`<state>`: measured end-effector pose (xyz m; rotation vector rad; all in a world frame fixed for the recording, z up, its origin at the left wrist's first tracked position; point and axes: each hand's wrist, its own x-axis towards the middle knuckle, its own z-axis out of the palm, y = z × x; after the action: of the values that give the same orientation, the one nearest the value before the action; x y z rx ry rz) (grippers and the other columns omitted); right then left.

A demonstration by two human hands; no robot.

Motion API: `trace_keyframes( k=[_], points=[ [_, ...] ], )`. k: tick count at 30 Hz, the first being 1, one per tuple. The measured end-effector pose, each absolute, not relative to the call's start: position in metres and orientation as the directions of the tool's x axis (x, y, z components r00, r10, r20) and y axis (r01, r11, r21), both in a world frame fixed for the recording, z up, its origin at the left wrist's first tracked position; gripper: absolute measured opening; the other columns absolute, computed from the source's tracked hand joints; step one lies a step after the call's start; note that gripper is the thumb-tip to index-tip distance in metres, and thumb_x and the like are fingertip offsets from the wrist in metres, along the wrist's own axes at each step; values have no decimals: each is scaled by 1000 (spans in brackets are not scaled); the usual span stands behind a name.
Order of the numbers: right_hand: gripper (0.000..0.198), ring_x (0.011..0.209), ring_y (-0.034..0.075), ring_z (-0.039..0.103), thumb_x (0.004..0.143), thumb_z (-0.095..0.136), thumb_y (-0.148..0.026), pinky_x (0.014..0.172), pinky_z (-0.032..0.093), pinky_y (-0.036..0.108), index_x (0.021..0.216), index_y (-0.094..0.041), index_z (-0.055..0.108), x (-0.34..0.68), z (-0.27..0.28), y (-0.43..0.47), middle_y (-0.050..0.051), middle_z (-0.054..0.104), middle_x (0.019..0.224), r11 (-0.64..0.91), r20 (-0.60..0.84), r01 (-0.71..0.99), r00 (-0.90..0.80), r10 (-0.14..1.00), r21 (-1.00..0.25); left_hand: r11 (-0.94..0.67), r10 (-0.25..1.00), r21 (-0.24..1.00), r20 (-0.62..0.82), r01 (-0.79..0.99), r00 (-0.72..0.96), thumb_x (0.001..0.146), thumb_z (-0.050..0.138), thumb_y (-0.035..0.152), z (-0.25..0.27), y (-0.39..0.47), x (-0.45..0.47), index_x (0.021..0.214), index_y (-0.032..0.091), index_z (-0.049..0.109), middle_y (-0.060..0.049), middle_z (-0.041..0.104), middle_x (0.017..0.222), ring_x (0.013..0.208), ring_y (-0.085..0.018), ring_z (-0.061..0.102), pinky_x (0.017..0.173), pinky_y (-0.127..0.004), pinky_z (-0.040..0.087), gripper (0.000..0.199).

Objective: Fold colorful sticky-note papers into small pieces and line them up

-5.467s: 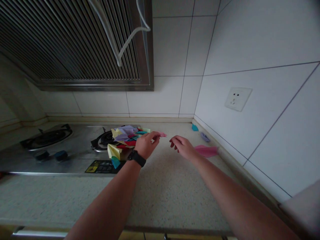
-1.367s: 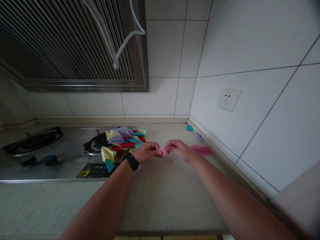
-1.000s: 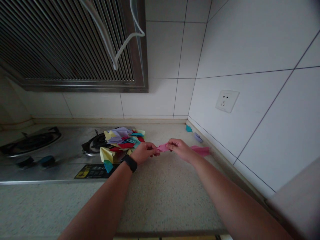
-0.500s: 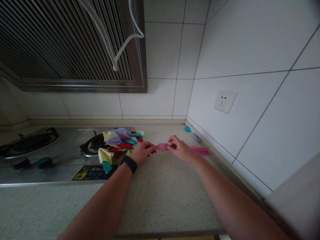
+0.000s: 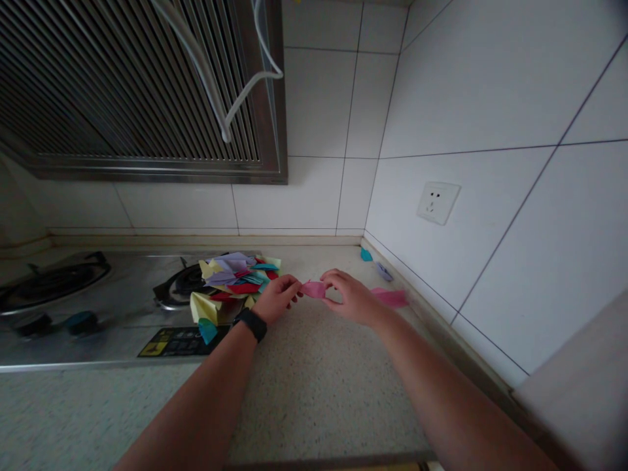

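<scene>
One pink slip (image 5: 313,290), pinched over the counter (image 5: 318,392)

From where I stand, the person's left hand (image 5: 277,297) has thumb and fingers pressed together on the slip's left end. At the other end is the right hand (image 5: 349,296), its thumb and forefinger parted in a rounded gap at the slip's edge; whether they grip it, I can't tell. So the slip spans the space between both hands, just right of a heap (image 5: 235,269) of coloured papers on the hob (image 5: 132,288). A yellow fold (image 5: 204,307) sits at the heap's near side. A dark watch (image 5: 253,324) circles the left wrist. Beyond the right forearm lies a pink strip (image 5: 391,297), partly hidden; a purple scrap (image 5: 384,271) and a teal scrap (image 5: 366,254) lie farther back, by the wall (image 5: 490,216).
</scene>
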<state>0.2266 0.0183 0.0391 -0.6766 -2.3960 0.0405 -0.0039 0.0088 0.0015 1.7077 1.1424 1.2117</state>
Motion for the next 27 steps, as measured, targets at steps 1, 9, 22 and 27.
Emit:
trace_keyframes(
  k=[1, 9, 22, 27],
  points=[
    [26, 95, 18, 55, 77, 65, -20, 85, 45, 32, 101, -21, 54, 226, 38, 19, 5, 59, 101, 860, 581, 469, -650, 491, -202, -337, 939, 909, 304, 245, 163, 85, 50, 46, 1, 9, -4, 81, 15, 57, -3, 63, 74, 59, -11, 54, 45, -18, 40, 32],
    [24, 93, 20, 57, 78, 65, -24, 83, 44, 34, 100, -22, 56, 225, 42, 17, 5, 63, 95, 834, 568, 548, -666, 484, -67, -334, 940, 913, 305, 235, 151, 86, 51, 47, -1, 7, 2, 83, 15, 56, -2, 60, 70, 56, -10, 52, 44, -18, 38, 32],
    [21, 96, 19, 57, 77, 65, -21, 88, 43, 34, 97, -23, 59, 229, 42, 20, 5, 64, 98, 801, 623, 591, -593, 511, -94, -345, 938, 936, 345, 67, 7, 89, 40, 55, 3, 0, 16, 101, 17, 53, -2, 56, 75, 55, -10, 53, 41, -17, 35, 41],
    [19, 81, 17, 60, 79, 62, -31, 74, 45, 29, 96, -23, 58, 251, 50, 43, 3, 66, 93, 635, 673, 696, -294, 679, -336, -349, 937, 912, 347, 216, 51, 90, 40, 51, -7, 3, 26, 98, 18, 54, 1, 56, 67, 53, -10, 52, 47, -19, 37, 37]
  ],
)
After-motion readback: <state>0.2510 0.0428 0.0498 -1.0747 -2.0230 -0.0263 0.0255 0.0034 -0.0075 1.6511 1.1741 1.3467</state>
